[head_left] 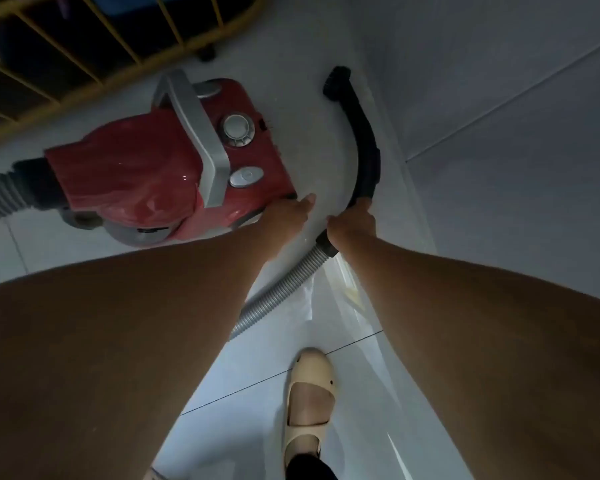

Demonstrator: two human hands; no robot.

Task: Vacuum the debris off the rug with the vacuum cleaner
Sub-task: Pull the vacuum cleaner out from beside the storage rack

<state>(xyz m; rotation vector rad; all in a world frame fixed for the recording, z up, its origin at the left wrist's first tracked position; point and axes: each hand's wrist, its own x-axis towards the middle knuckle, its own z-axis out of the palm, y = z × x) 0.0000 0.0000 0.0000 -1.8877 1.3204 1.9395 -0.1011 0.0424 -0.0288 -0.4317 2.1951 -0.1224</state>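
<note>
The vacuum cleaner [174,157], a red canister, sits on the tiled floor [499,168] just ahead of the person, beside a yellow wire rack [84,46]. No rug shows in this view, so the step in hand looks like readying the machine, not cleaning yet.

The right hand [352,221] grips the lower end of the black curved hose handle [364,143], fingers wrapped round it where it joins the grey ribbed hose [281,292]. The nozzle end lies well ahead of the hand, at or near the floor. The left hand [288,211] reaches to the canister's near corner with one finger stretched out straight. Its other fingers are hidden behind the back of the hand, so whether they are spread or curled cannot be told, nor whether the hand touches the casing.

The oval button [246,177] lies just beyond that fingertip and is probably the switch; the round dial [238,129] sits further up. To do this well, the person should press the button squarely with one fingertip while the right hand holds the handle firmly, so that the nozzle does not jump when suction starts. The hose runs back under the left arm near the cream shoe [309,403]; keeping the foot off it avoids a kink or a trip on the way to the rug.
</note>
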